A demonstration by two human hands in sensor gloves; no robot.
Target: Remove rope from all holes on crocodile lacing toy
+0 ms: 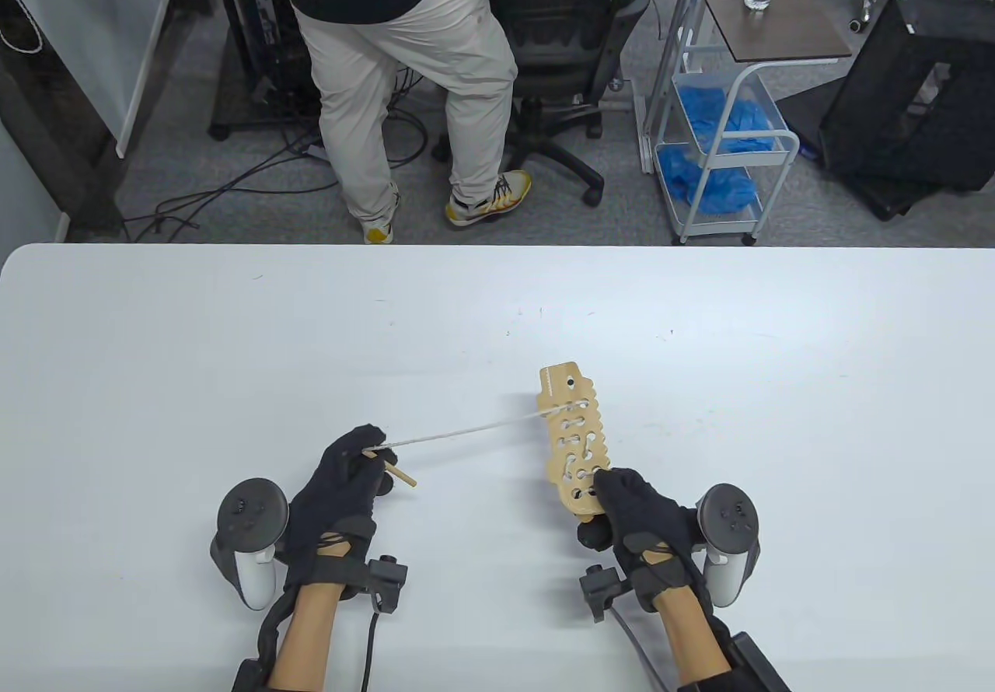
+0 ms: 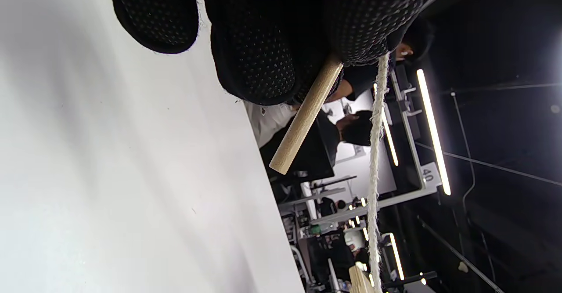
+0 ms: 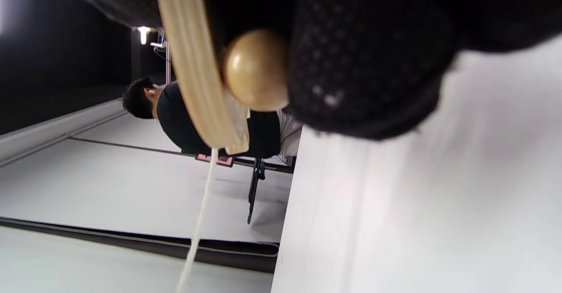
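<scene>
Left hand (image 1: 342,482) pinching wooden needle (image 1: 392,468) at rope's end — I see rope (image 1: 466,433) stretched taut, running up-right to crocodile toy (image 1: 574,443). Right hand (image 1: 637,517) gripping toy's near end, far end angled away from me, lacing crossing several holes. White table (image 1: 194,350) beneath — person standing beyond far edge by office chair (image 1: 560,39).

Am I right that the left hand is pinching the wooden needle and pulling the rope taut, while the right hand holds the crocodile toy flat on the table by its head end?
Nearly. The table view shows the right hand holding the crocodile toy by the end nearest the person, not the head end with the eye hole. The left hand does pinch the wooden needle, with the rope taut.
</scene>
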